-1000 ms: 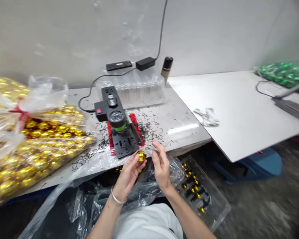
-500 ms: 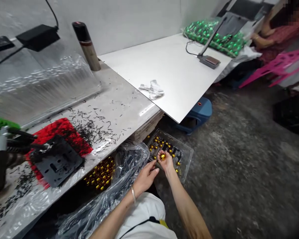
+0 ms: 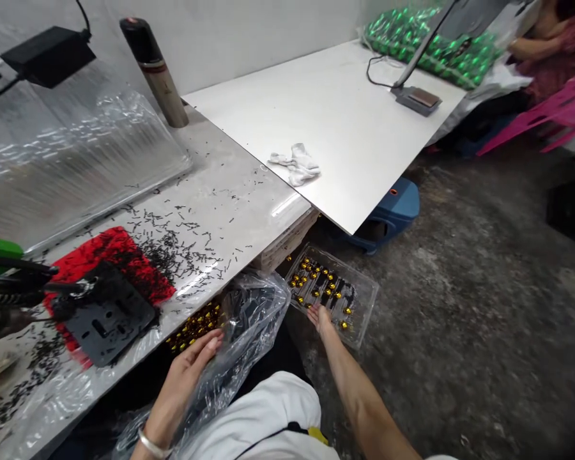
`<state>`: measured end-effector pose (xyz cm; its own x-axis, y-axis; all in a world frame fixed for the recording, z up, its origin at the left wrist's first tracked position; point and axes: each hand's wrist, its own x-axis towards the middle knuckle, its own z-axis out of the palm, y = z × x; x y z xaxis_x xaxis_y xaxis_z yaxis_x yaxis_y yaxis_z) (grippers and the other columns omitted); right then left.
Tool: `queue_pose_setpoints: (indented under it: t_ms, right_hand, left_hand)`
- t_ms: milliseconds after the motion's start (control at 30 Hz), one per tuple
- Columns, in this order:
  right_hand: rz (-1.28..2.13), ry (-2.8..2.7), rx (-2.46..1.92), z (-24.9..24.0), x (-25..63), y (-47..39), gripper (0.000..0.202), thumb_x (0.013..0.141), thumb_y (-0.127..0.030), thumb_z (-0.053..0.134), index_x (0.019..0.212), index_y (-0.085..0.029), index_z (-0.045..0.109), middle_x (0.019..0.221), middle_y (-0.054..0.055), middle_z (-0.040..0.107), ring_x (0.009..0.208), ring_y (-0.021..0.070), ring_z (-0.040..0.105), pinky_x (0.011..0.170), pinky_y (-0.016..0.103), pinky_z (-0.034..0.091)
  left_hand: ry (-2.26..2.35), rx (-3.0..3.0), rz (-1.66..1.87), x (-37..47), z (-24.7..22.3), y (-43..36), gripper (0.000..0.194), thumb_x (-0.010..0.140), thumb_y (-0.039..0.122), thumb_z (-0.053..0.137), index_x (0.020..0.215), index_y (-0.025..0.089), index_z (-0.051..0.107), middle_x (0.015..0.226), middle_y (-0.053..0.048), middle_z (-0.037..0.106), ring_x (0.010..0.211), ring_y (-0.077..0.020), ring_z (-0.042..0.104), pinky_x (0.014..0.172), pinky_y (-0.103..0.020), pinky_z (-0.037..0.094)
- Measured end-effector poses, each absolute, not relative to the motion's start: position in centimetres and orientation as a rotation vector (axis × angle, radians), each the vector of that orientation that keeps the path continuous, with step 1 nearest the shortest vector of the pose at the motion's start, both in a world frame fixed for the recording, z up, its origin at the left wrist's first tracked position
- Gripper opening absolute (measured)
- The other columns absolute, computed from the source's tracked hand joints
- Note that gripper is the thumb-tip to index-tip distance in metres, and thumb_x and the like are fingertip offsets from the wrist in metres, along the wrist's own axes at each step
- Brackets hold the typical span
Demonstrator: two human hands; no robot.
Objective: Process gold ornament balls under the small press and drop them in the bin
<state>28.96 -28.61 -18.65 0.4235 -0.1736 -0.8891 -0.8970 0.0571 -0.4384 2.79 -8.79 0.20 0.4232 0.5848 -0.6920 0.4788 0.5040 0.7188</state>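
Left hand [image 3: 189, 367]: positioned just off the near edge of the grey worktop [image 3: 230, 204], fingers pointing to 1 o'clock beside a heap of gold balls [image 3: 197, 324]. Its grip shows fingers side by side with the thumb close below; whether they meet cannot be determined. A clear plastic bag [image 3: 268, 319] spreads from the fingertips towards 2 o'clock.

Right hand [image 3: 322, 317]: at the near edge of a clear tray [image 3: 368, 313], fingers pointing to 11 o'clock. Whether its grip is spread or pinching a ball cannot be told at this size. Small gold balls [image 3: 338, 296] lie scattered in the tray from 12 to 3 o'clock of this hand.

Clearances: bare floor [image 3: 450, 306] extends widely at the tray's 3 o'clock. A blue stool [image 3: 398, 206] stands at its 1 o'clock, apart from the rim. The bag's edge lies near the tray's 8 o'clock side, leaving a narrow gap.
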Motion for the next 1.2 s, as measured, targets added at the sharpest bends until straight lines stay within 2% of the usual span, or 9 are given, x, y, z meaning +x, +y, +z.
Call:
queue_pose_setpoints:
  t_ms: [133, 200, 300, 433, 600, 767, 1000, 1100, 1200]
  right_hand:
    - [0.768, 0.888, -1.484, -15.8, 28.6, -27.3, 0.035, 0.090, -0.036, 0.056, 0.119, -0.016, 0.054, 0.120, 0.008, 0.058, 0.103, 0.0198, 0.060, 0.087, 0.042, 0.053]
    - [0.766, 0.789, -1.514, -13.8, 29.2, -25.9, 0.025, 0.089, -0.032, 0.055, 0.106, -0.014, 0.060, 0.104, 0.006, 0.064, 0.088, 0.0154, 0.064, 0.078, 0.033, 0.054]
    - [0.724, 0.613, -1.513, -10.5, 30.6, -22.5, 0.014, 0.085, -0.025, 0.051, 0.082, -0.016, 0.061, 0.079, -0.002, 0.064, 0.063, 0.0077, 0.061, 0.062, 0.021, 0.049]
    - [0.522, 0.268, -1.375, -5.5, 29.9, -17.2, 0.017, 0.071, -0.033, 0.064, 0.073, -0.016, 0.063, 0.069, -0.001, 0.065, 0.056, 0.0097, 0.059, 0.053, 0.022, 0.046]
    - [0.378, -0.133, -1.181, 0.9, 25.1, -13.2, 0.032, 0.061, -0.044, 0.073, 0.065, -0.014, 0.065, 0.061, 0.001, 0.065, 0.053, 0.0108, 0.058, 0.050, 0.023, 0.047]
    - [0.464, -0.301, -1.128, 4.0, 20.7, -11.7, 0.032, 0.059, -0.044, 0.078, 0.062, -0.014, 0.065, 0.061, 0.003, 0.065, 0.059, 0.0139, 0.061, 0.046, 0.022, 0.046]
    - [0.569, -0.608, -1.202, 4.2, 18.3, -12.3, 0.033, 0.068, -0.048, 0.074, 0.067, -0.015, 0.067, 0.070, 0.004, 0.067, 0.059, 0.0135, 0.058, 0.050, 0.024, 0.047]
    - [0.640, -0.753, -1.303, 3.7, 17.8, -12.9, 0.034, 0.074, -0.049, 0.068, 0.069, -0.015, 0.067, 0.074, 0.005, 0.068, 0.058, 0.0130, 0.057, 0.053, 0.025, 0.048]
    - [0.722, -0.861, -1.366, 3.8, 16.7, -13.1, 0.036, 0.079, -0.049, 0.062, 0.069, -0.016, 0.066, 0.074, 0.005, 0.067, 0.058, 0.0126, 0.056, 0.054, 0.025, 0.049]
  left_hand:
    - [1.254, 1.149, 0.209, 0.6, 2.5, -7.9, 0.061, 0.055, 0.062, 0.076, 0.098, 0.018, 0.075, 0.111, -0.012, 0.071, 0.109, -0.0313, 0.063, 0.100, -0.044, 0.046]
    - [1.278, 1.166, 0.337, -0.6, 3.9, -7.2, 0.057, 0.056, 0.060, 0.076, 0.095, 0.019, 0.076, 0.106, -0.011, 0.073, 0.102, -0.0290, 0.066, 0.095, -0.041, 0.049]
    - [1.322, 1.222, 0.541, -3.4, 5.9, -5.4, 0.053, 0.063, 0.061, 0.071, 0.092, 0.017, 0.076, 0.090, -0.009, 0.075, 0.075, -0.0206, 0.068, 0.070, -0.030, 0.054]
    - [1.497, 1.339, 0.800, -8.9, 8.1, -2.6, 0.053, 0.072, 0.062, 0.061, 0.086, 0.013, 0.075, 0.064, -0.005, 0.069, 0.048, -0.0119, 0.053, 0.045, -0.023, 0.041]
    - [1.803, 1.714, 1.158, -14.8, 9.0, 2.3, 0.038, 0.081, 0.050, 0.055, 0.089, 0.017, 0.073, 0.094, -0.009, 0.073, 0.085, -0.0218, 0.065, 0.073, -0.031, 0.051]
    - [2.028, 2.105, 0.642, -15.4, 8.9, 8.2, 0.028, 0.087, 0.030, 0.051, 0.102, 0.016, 0.069, 0.108, -0.012, 0.069, 0.100, -0.0249, 0.063, 0.087, -0.035, 0.047]
    - [2.035, 2.010, 0.394, -12.0, 6.8, 11.2, 0.019, 0.076, 0.023, 0.066, 0.093, 0.017, 0.069, 0.089, -0.010, 0.070, 0.086, -0.0254, 0.064, 0.078, -0.033, 0.048]
    - [2.045, 1.951, 0.503, -12.2, 6.9, 10.6, 0.033, 0.082, 0.027, 0.058, 0.112, 0.015, 0.064, 0.097, -0.012, 0.067, 0.087, -0.0236, 0.063, 0.075, -0.033, 0.048]
    - [1.965, 1.751, 0.956, -13.3, 7.6, 8.5, 0.046, 0.085, 0.035, 0.054, 0.127, 0.016, 0.057, 0.104, -0.011, 0.063, 0.082, -0.0194, 0.061, 0.071, -0.030, 0.049]
